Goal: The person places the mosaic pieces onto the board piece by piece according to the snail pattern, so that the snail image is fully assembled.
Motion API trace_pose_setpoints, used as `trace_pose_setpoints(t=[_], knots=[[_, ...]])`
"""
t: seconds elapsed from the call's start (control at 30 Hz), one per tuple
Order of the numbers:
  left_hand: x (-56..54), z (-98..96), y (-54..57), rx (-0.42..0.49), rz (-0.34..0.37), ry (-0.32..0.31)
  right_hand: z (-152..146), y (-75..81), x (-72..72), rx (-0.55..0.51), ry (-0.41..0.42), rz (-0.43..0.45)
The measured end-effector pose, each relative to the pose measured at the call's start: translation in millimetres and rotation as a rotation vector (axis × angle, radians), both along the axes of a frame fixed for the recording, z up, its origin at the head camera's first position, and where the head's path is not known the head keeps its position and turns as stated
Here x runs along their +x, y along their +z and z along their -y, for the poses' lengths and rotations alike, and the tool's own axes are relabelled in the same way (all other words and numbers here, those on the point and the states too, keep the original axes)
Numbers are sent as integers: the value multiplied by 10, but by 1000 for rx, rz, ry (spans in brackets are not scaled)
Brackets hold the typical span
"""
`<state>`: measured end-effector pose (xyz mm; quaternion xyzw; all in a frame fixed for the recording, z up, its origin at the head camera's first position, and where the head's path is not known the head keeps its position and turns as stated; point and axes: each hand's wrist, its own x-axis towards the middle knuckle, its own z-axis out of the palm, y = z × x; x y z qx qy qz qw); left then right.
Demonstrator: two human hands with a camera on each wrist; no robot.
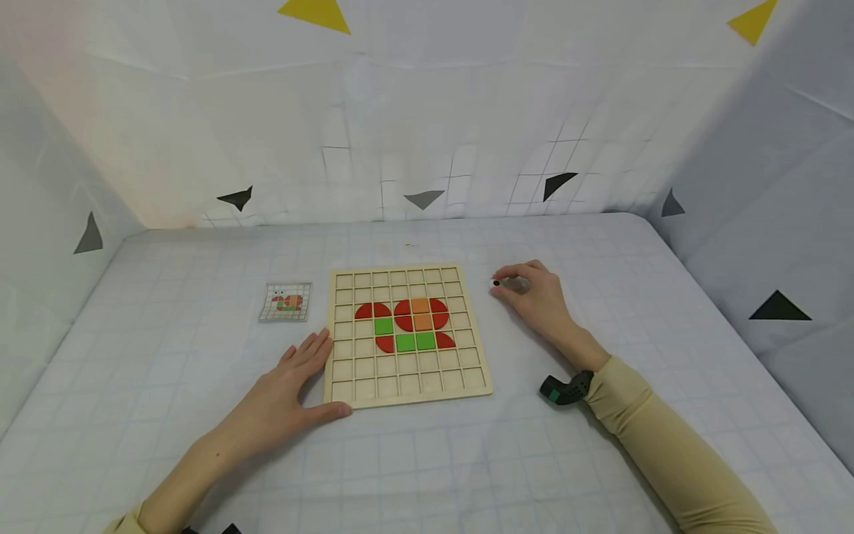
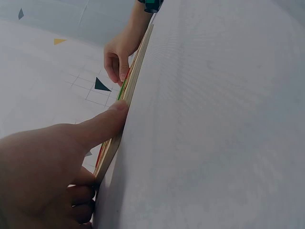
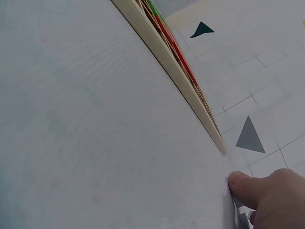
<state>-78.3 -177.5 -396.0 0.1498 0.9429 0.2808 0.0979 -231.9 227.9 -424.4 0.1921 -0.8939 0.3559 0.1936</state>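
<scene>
A square wooden grid board (image 1: pixel 363 374) lies on the table, with red rounded pieces (image 1: pixel 441 314), green squares (image 1: pixel 405 343) and orange squares (image 1: pixel 422 322) set in its cells. My left hand (image 1: pixel 283 397) rests at the board's lower left corner, fingers along the left side and thumb at the front edge. To the right of the board, my right hand (image 1: pixel 537 300) pinches a small white piece with a black dot (image 1: pixel 494 283) between thumb and fingertips. Something greyish shows behind that piece, partly hidden by the fingers. In the right wrist view the thumb (image 3: pixel 245 188) is beyond the board's far corner.
Left of the board lies a small gridded picture card (image 1: pixel 285 302) showing a red, green and orange figure with two eyes. A white gridded cloth covers the table (image 1: pixel 440 460). White walls with dark and yellow triangles (image 1: pixel 779 306) stand around it.
</scene>
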Motion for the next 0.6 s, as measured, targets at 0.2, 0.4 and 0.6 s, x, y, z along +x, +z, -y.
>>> trace_pose_setpoints(t=[0.2, 0.4, 0.6], knots=[[-1, 1, 4, 6, -10, -2, -4, 10, 3, -6, 15, -8], [-4, -2, 6, 2, -10, 2, -9, 15, -6, 8, 6, -1], [-11, 4, -4, 1, 2, 5, 106, 144, 52, -27, 17, 52]])
